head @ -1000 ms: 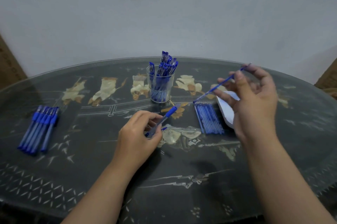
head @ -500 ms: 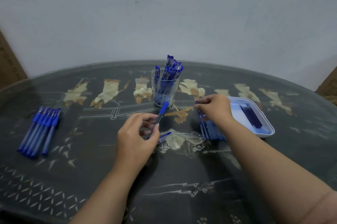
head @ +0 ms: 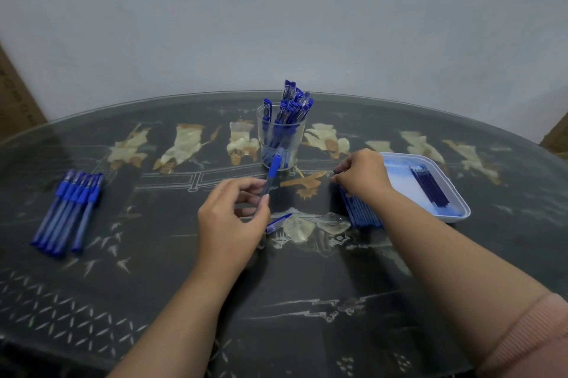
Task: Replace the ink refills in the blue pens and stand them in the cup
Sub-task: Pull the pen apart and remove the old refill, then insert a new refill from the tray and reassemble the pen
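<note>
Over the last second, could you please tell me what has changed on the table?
The right hand let go of the refill it held up and came down onto the row of refills beside the tray; whether it pinches one is unclear. The left hand still holds the pen barrel; cup and loose pens have not moved.

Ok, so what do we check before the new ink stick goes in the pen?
1. Left hand grips the pen barrel: ok.
2. Barrel emptied of its old refill: cannot tell.
3. Right hand rests on the row of new refills: ok.
4. One refill pinched free of the row: cannot tell, the fingers hide it.
5. Loose pen piece lies beside the left hand, ready to refit: ok.
6. Cup stands upright for the finished pen: ok.
</note>
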`<state>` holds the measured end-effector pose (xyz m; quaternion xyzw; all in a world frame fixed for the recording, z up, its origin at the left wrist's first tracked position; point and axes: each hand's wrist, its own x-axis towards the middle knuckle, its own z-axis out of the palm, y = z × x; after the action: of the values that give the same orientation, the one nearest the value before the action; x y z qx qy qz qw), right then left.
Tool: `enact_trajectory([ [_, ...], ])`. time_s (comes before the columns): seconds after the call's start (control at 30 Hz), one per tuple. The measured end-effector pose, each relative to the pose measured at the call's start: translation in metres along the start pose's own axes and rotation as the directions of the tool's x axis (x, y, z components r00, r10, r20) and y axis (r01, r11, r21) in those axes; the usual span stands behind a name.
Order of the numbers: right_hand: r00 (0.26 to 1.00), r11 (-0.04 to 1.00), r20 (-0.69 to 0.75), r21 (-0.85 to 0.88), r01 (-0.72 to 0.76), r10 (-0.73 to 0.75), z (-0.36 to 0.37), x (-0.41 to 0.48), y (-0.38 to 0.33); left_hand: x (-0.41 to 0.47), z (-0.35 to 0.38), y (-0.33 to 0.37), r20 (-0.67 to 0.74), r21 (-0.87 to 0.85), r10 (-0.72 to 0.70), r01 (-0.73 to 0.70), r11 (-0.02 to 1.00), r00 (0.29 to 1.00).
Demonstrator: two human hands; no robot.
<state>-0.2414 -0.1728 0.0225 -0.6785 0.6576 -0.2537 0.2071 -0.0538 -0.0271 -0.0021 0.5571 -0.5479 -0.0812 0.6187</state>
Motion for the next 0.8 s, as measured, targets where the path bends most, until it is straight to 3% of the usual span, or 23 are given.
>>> enact_trajectory([
  [0.17, 1.0, 0.999, -0.014, -0.044, 0.008, -0.009, 0.001, -0.001, 0.002, 0.0, -0.001, 0.0, -0.012, -0.014, -0.032, 0.032, 0.999, 0.999],
  [0.6, 0.998, 0.999, -0.051, 0.036, 0.027, -0.025, 0.003, -0.002, 0.007, 0.0, -0.002, 0.001, -0.006, 0.0, -0.033, 0.033, 0.999, 0.999],
  [0.8, 0.985, 0.99, -0.166, 0.123, 0.068, -0.047, -0.015, -0.026, 0.014, -0.002, 0.0, 0.01, 0.036, 0.007, 0.0, 0.0, 1.0, 0.999],
])
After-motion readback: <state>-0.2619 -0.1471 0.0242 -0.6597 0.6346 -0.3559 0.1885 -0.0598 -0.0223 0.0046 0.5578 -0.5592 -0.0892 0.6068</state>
